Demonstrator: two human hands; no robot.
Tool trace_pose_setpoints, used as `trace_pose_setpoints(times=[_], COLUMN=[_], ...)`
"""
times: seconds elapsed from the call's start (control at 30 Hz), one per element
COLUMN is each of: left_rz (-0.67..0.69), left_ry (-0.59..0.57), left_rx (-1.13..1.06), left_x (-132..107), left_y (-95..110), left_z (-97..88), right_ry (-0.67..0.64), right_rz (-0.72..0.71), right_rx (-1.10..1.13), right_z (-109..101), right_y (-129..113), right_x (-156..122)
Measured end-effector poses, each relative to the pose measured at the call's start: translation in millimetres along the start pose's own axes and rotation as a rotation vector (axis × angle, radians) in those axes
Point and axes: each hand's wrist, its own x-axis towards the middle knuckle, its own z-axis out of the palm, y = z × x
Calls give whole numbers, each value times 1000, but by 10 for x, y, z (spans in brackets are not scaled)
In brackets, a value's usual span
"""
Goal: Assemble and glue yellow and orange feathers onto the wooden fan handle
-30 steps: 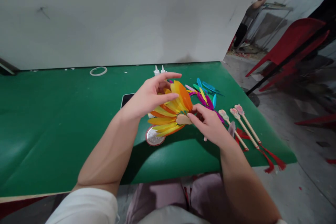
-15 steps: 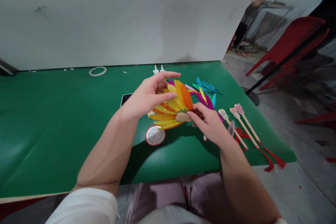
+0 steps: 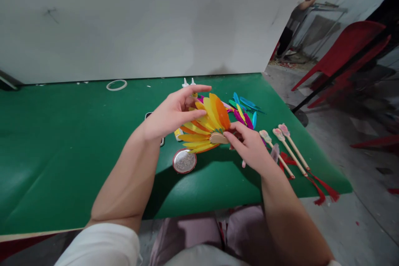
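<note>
A fan of yellow and orange feathers [image 3: 207, 126] is held above the green table [image 3: 62, 141]. My right hand [image 3: 247, 145] pinches its wooden base at the lower right. My left hand [image 3: 173, 112] rests against the spread feathers from the left, fingers stretched out over their tips. Loose feathers in blue, green and magenta [image 3: 245, 110] lie just behind the fan.
A round silver tin lid [image 3: 184, 161] lies under the fan. Three wooden sticks with red tassels [image 3: 291, 153] lie at the right edge. Two white glue bottle tips [image 3: 188, 82], a white ring [image 3: 116, 85] and a dark phone sit farther back. Red chairs [image 3: 349, 50] stand beyond the table.
The feather fan and both hands have risen slightly and shifted a little right, so the silver lid shows fully below. My left hand's fingers slid along the feathers.
</note>
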Motion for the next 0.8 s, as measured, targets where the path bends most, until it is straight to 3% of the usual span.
trace_pose_setpoints(times=[0.23, 0.4, 0.57, 0.8], left_rz=[-9, 51, 32, 28], left_ry=[9, 150, 97, 116], left_rx=[13, 32, 7, 64], left_x=[3, 11, 15, 19], left_y=[-6, -27, -29, -51], left_z=[7, 48, 123, 97], right_ry=[-38, -30, -20, -17], right_rz=[-7, -26, -21, -10], right_rx=[-82, -89, -81, -66], right_z=[-16, -10, -8, -8], right_y=[-25, -27, -32, -20], right_x=[0, -3, -2, -4])
